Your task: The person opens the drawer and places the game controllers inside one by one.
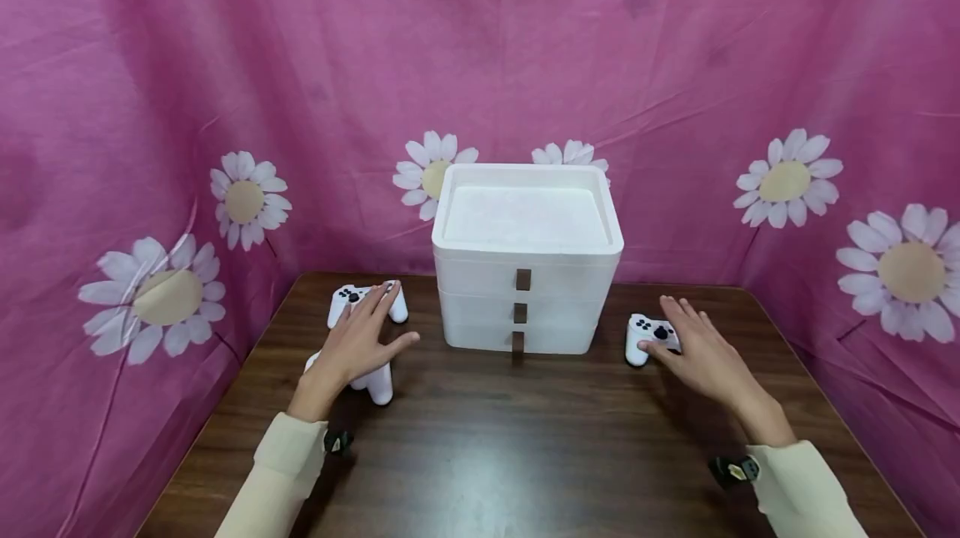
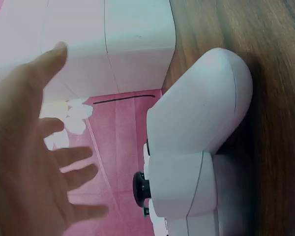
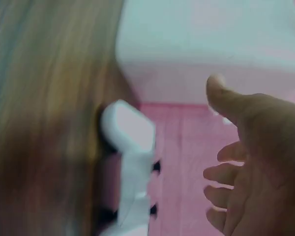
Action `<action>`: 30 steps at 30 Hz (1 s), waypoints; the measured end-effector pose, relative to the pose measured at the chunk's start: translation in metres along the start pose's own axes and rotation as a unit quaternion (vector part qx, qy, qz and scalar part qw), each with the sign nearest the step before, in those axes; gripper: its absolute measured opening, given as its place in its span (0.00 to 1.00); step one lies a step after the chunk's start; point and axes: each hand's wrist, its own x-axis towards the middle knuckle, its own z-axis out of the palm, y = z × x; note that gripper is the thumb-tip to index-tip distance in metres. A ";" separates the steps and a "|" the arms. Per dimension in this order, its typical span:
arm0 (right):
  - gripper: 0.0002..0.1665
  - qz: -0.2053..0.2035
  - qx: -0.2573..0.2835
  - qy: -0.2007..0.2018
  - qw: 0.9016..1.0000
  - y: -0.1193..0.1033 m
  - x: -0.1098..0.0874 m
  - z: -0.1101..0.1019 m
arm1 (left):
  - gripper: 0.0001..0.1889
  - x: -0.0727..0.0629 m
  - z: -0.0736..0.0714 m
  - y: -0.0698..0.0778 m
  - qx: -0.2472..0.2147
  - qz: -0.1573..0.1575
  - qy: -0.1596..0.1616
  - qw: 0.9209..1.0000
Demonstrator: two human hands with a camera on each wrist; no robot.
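On the left of the table lie two white game controllers, a farther one (image 1: 397, 309) and a nearer one (image 1: 381, 386). My left hand (image 1: 356, 346) hovers above them with fingers extended and thumb spread, covering parts of both in the head view. The left wrist view has a controller (image 2: 196, 113) on the wood, a gap between it and the hand (image 2: 24, 147). A third white controller (image 1: 637, 346) lies at the right, partly behind my right hand (image 1: 701, 354). That hand holds nothing; the right wrist view sets it apart from the controller (image 3: 130, 130), its fingers slightly bent.
A white three-drawer unit (image 1: 480, 321) with brown pull tabs (image 1: 522, 279) stands at the back middle of the brown wooden table (image 1: 480, 446). Its top is a shallow tray. A pink curtain (image 1: 337, 62) with white daisies hangs behind and along both sides.
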 end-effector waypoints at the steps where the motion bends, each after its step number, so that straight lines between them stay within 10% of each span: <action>1: 0.56 0.002 0.021 0.008 1.000 -0.006 0.002 -0.004 | 0.51 0.000 -0.001 0.001 -0.003 0.007 0.015 1.000; 10: 0.41 -0.002 0.156 0.093 0.983 -0.052 0.023 -0.046 | 0.21 0.003 -0.013 0.029 -0.093 0.044 0.133 0.986; 18: 0.46 -0.023 0.173 0.076 0.982 -0.075 0.054 -0.073 | 0.03 0.015 -0.023 0.068 -0.237 0.079 0.216 0.944; 30: 0.57 -0.011 0.208 0.016 0.978 -0.092 0.087 -0.079 | 0.05 0.022 -0.027 0.122 -0.378 0.083 0.177 0.905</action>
